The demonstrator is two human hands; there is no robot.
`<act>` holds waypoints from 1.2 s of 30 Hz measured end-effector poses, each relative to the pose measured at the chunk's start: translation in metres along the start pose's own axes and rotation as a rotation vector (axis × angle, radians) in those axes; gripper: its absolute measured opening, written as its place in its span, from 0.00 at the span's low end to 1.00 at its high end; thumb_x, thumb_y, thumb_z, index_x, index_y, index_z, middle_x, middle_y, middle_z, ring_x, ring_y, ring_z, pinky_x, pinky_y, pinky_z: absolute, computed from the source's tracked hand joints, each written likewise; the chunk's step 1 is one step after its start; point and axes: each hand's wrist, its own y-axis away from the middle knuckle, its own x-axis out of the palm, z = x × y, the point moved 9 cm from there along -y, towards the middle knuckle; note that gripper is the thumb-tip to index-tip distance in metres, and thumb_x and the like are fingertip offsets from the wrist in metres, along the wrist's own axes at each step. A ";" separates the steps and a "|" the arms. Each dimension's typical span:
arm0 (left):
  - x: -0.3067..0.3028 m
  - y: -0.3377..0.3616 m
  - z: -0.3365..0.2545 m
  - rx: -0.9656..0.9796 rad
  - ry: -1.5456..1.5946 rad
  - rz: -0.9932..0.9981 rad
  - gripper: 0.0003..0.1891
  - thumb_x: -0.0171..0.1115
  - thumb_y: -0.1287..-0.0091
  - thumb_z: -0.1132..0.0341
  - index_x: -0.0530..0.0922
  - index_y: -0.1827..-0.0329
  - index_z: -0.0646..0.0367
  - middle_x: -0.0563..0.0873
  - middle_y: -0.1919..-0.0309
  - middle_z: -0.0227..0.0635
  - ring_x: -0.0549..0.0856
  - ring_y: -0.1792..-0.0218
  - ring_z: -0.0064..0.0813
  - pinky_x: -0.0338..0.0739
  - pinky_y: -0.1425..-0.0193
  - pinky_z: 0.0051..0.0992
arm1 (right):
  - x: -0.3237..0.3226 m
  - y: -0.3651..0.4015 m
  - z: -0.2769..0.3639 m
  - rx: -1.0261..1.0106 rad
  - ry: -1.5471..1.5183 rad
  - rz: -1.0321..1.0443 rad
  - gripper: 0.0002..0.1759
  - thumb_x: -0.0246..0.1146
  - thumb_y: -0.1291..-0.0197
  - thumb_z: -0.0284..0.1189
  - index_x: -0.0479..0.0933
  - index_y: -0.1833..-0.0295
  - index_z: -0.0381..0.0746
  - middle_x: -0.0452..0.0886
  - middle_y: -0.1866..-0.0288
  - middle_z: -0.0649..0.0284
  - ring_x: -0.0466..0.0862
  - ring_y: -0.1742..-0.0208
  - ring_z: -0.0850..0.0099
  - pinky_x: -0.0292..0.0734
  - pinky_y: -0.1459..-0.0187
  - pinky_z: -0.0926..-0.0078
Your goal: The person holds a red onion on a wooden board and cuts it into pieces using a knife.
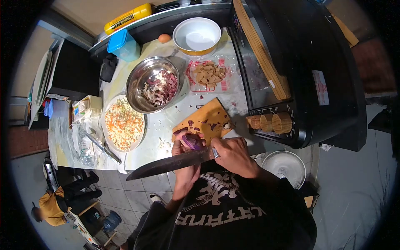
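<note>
At the counter's near edge, the left hand (pixel 182 146) is closed around a purple vegetable (pixel 192 142), held just above the near side of the board (pixel 214 109). Right hand (pixel 231 155) grips the knife (pixel 168 163) by its handle; blade points left, passing in front of the left hand. Cannot tell whether the edge touches the vegetable. Dark purple scraps (pixel 214 126) lie on the board, a few more on the counter (pixel 171 125) beyond it. Farther off: metal bowl (pixel 132 89) holding purple and whitish pieces (pixel 160 88); to its left, nearer, a plate (pixel 142 135) of orange and white shreds (pixel 123 123). Right of the metal bowl, brown slices (pixel 211 75) on a clear bag with red print (pixel 230 81). Behind these, white bowl (pixel 196 35) and egg (pixel 164 38). Black oven (pixel 329 66) at right.
</note>
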 end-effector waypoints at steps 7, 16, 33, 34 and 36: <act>0.008 0.001 -0.015 0.139 -0.236 0.005 0.13 0.55 0.31 0.71 0.66 0.45 0.55 0.78 0.50 0.43 0.80 0.63 0.23 0.77 0.65 0.19 | 0.002 0.000 -0.006 0.071 0.016 0.002 0.15 0.66 0.53 0.29 0.71 0.61 0.36 0.78 0.81 0.53 0.81 0.79 0.52 0.76 0.74 0.57; 0.008 -0.001 -0.022 0.153 -0.313 0.043 0.17 0.59 0.33 0.71 0.66 0.43 0.54 0.78 0.47 0.47 0.81 0.65 0.23 0.76 0.69 0.19 | 0.007 0.004 -0.012 0.112 -0.026 0.023 0.16 0.67 0.52 0.33 0.72 0.60 0.39 0.79 0.78 0.54 0.82 0.74 0.52 0.75 0.68 0.56; 0.019 -0.004 -0.017 -0.063 -0.052 0.088 0.36 0.66 0.38 0.67 0.58 0.29 0.58 0.68 0.35 0.43 0.77 0.41 0.33 0.76 0.39 0.27 | -0.006 0.001 -0.009 0.069 0.086 -0.094 0.11 0.65 0.50 0.32 0.73 0.64 0.40 0.79 0.80 0.55 0.81 0.76 0.53 0.74 0.70 0.56; 0.016 -0.003 -0.016 -0.062 -0.052 0.088 0.36 0.66 0.38 0.67 0.58 0.29 0.58 0.68 0.35 0.43 0.77 0.41 0.33 0.76 0.39 0.27 | -0.006 0.000 -0.008 0.059 0.068 -0.112 0.11 0.65 0.50 0.32 0.73 0.65 0.39 0.79 0.80 0.55 0.81 0.76 0.52 0.74 0.70 0.56; 0.008 0.000 -0.013 -0.053 -0.070 0.062 0.36 0.65 0.38 0.69 0.57 0.29 0.58 0.69 0.36 0.43 0.77 0.42 0.32 0.75 0.38 0.26 | -0.006 -0.001 -0.007 0.100 0.025 -0.106 0.08 0.64 0.51 0.30 0.74 0.66 0.40 0.78 0.81 0.56 0.80 0.77 0.52 0.73 0.70 0.55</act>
